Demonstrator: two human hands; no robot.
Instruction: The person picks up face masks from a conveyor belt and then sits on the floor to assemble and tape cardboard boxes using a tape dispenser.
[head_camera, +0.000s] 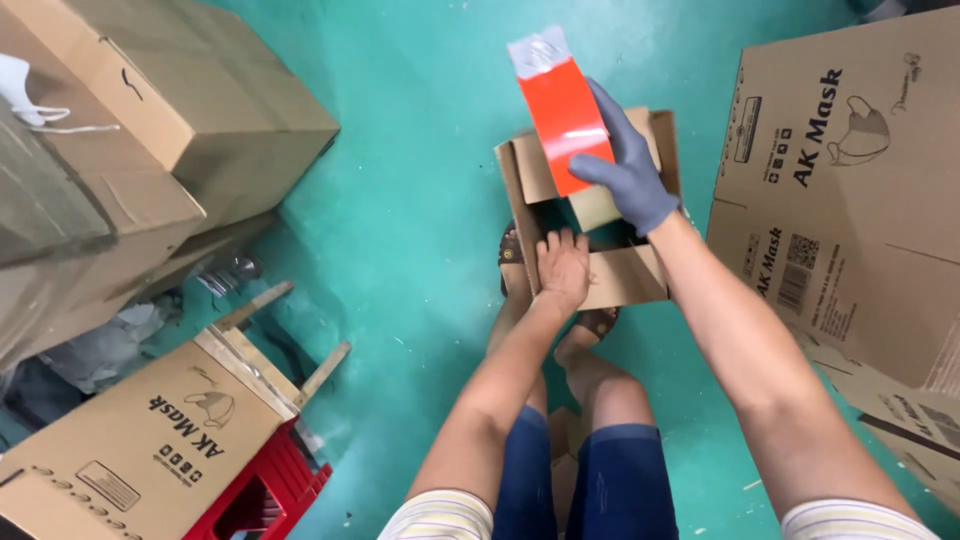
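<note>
Striped sleeves and bare knees are framing the view as the gloved right hand is gripping an orange packet above the small open carton on the green floor, not yet inside, while the bare left hand is pressing flat on a flap.
</note>
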